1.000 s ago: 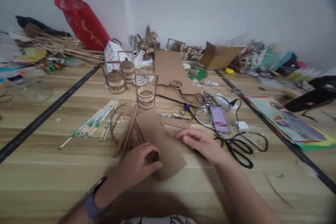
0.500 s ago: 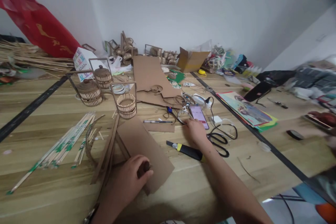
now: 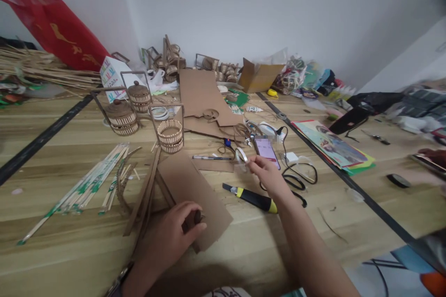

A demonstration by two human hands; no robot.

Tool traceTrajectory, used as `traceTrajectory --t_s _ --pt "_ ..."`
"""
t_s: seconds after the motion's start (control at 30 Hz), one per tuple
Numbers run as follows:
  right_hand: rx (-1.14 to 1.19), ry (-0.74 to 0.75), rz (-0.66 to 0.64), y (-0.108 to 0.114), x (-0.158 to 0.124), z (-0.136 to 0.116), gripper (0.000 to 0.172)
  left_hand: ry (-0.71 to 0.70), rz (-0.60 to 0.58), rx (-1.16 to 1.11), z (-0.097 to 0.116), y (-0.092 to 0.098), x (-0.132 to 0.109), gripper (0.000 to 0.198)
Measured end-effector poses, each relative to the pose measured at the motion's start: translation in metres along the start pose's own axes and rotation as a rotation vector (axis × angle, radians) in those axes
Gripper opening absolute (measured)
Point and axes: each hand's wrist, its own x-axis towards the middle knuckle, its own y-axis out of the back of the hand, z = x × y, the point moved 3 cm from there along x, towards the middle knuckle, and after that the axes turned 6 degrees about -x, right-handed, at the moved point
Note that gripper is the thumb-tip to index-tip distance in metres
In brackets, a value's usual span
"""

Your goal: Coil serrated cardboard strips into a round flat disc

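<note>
My left hand (image 3: pixel 176 229) is closed around a small dark brown roll (image 3: pixel 198 216), most of it hidden by the fingers, over a cardboard sheet (image 3: pixel 195 195). In a pinch of thumb and fingers, my right hand (image 3: pixel 267 175) holds a narrow roll of white tape (image 3: pixel 240 157) by its edge, tilted up off the table. Beside that hand lies a phone (image 3: pixel 267 151) with a lit screen. A yellow and black utility knife (image 3: pixel 252 198) lies below the right hand, and black-handled scissors (image 3: pixel 294 183) are partly covered by the right forearm. A pen (image 3: pixel 212 158) rests left of the tape.
Small slatted baskets with handles (image 3: pixel 170 137) stand at left, near green-and-white wrapped sticks (image 3: pixel 90 178) and brown strips (image 3: pixel 144 192). Behind are large cardboard (image 3: pixel 198 88), an open box (image 3: pixel 261 76) and more baskets. Colourful sheets (image 3: pixel 329 144) and a black tape roll (image 3: pixel 398 180) lie right.
My right hand has picked up the white tape roll from the table and tilted it up. My left hand keeps its grip on the brown roll. The view has shifted slightly.
</note>
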Motion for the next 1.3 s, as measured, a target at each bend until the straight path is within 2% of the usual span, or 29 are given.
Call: traceTrajectory --t_s 0.07,0.13,0.17,0.23,0.3,0.37,0.47,0.57,0.7,0.87,0.97,1.1,1.3 --pt "0.184 0.032 -0.105 -0.014 -0.025 -0.023 0.032 -0.077 -0.024 -0.037 0.007 0.001 -0.004 0.024" --pt "0.631 -0.029 -0.32 -0.036 -0.051 -0.046 0.033 -0.179 -0.084 -0.039 0.014 0.001 -0.008 0.026" --pt "0.762 -0.074 -0.398 -0.047 -0.063 -0.055 0.034 -0.216 -0.125 -0.024 0.017 0.001 -0.01 0.028" --pt "0.946 -0.16 -0.438 -0.066 -0.08 -0.067 0.035 -0.229 -0.164 0.031 0.019 0.0 -0.013 0.032" --pt "1.011 -0.205 -0.42 -0.078 -0.086 -0.069 0.037 -0.236 -0.175 0.094 0.018 -0.001 -0.014 0.033" --pt "0.963 -0.218 -0.405 -0.083 -0.085 -0.063 0.038 -0.252 -0.191 0.145 0.016 -0.002 -0.015 0.033" --pt "0.789 -0.186 -0.343 -0.078 -0.075 -0.05 0.035 -0.299 -0.191 0.203 0.013 -0.004 -0.015 0.03" --pt "0.675 -0.051 -0.219 -0.066 -0.063 -0.046 0.039 -0.361 -0.179 0.259 0.013 -0.005 -0.015 0.028" --pt "0.597 0.103 -0.227 -0.065 -0.056 -0.047 0.037 -0.42 -0.173 0.317 0.014 -0.007 -0.015 0.025" --pt "0.476 0.129 -0.145 -0.069 -0.056 -0.041 0.034 -0.444 -0.147 0.348 0.013 -0.007 -0.014 0.024" --pt "0.479 0.15 -0.127 -0.069 -0.056 -0.04 0.033 -0.464 -0.141 0.358 0.015 -0.007 -0.013 0.022" --pt "0.522 0.177 -0.184 -0.071 -0.056 -0.04 0.033 -0.486 -0.177 0.369 0.019 -0.009 -0.013 0.018" --pt "0.502 0.155 -0.09 -0.07 -0.056 -0.038 0.033 -0.516 -0.146 0.406 0.016 -0.009 -0.013 0.02"
